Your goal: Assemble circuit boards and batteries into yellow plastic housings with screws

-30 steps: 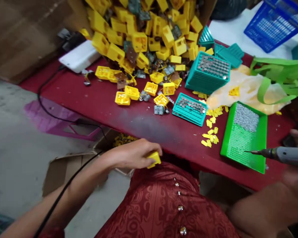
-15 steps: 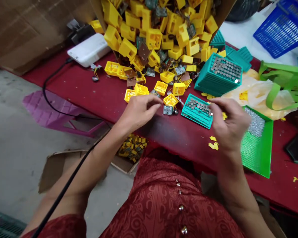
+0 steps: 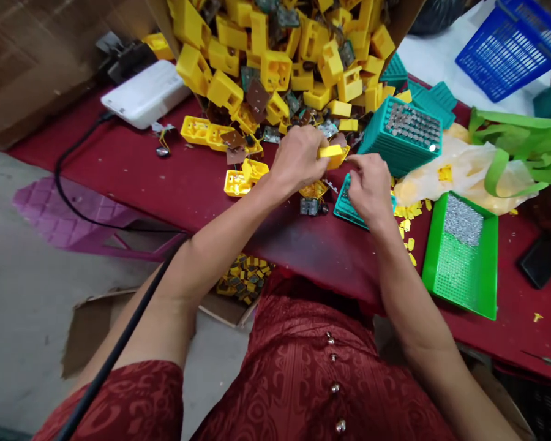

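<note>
My left hand (image 3: 298, 158) is closed round a yellow plastic housing (image 3: 331, 152), held just above the red table (image 3: 165, 177) at the foot of a big heap of yellow housings (image 3: 275, 67). My right hand (image 3: 370, 187) is right beside it, fingers bent and pinched toward the housing's right end. Whether they hold anything small is hidden. This hand covers most of a small teal tray (image 3: 342, 205). A small grey part (image 3: 308, 206) lies under the hands.
A teal stack of trays with metal pieces (image 3: 401, 138), a green tray (image 3: 461, 257), a white box (image 3: 144, 95), a blue basket (image 3: 509, 49), green straps on a plastic bag (image 3: 514, 147). A black phone (image 3: 540, 260) lies at right. A cardboard box of parts (image 3: 243, 282) sits below the table.
My left hand went from below the table edge up to the heap and picked up a yellow housing. My right hand put down the grey screwdriver and came in beside the left.
</note>
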{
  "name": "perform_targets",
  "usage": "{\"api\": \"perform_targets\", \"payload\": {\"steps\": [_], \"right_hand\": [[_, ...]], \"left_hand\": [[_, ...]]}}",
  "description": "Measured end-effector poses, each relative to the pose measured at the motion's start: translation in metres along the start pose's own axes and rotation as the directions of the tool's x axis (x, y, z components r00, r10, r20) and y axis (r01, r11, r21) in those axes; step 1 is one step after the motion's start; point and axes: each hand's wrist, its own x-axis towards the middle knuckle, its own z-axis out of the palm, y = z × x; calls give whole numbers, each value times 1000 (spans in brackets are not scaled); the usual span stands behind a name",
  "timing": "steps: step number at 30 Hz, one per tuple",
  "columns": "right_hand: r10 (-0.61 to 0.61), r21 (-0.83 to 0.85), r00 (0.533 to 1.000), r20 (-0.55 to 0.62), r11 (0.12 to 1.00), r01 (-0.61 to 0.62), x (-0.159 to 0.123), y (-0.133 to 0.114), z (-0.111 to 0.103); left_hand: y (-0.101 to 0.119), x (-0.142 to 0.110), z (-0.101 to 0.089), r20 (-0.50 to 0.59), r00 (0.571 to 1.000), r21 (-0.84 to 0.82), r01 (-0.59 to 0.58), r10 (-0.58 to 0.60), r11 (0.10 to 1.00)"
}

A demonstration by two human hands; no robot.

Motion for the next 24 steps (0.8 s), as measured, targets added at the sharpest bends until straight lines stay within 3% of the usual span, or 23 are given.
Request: {"api": "perform_targets", "payload": {"steps": [3, 6, 12, 20, 24], "right_hand": [[-1, 110, 1000, -27, 994, 4, -27, -9, -14], [33, 173, 999, -18, 984, -29, -42, -17, -15], [11, 327, 998, 69, 944, -33, -37, -25, -9], [94, 616, 989, 110, 775, -142, -36, -49, 1], [64, 612, 988, 143, 779, -139, -41, -52, -11]], "left_hand": [[20, -16, -17, -104, 994, -15, 37, -38, 999], [43, -30, -32, -142, 990, -65, -13, 3, 998], [74, -44, -48, -212, 975, -119, -87, 60, 989], [86, -54, -56, -234, 967, -192, -144, 97, 971], [80, -53, -54, -297, 949, -226, -175, 103, 958]]}}
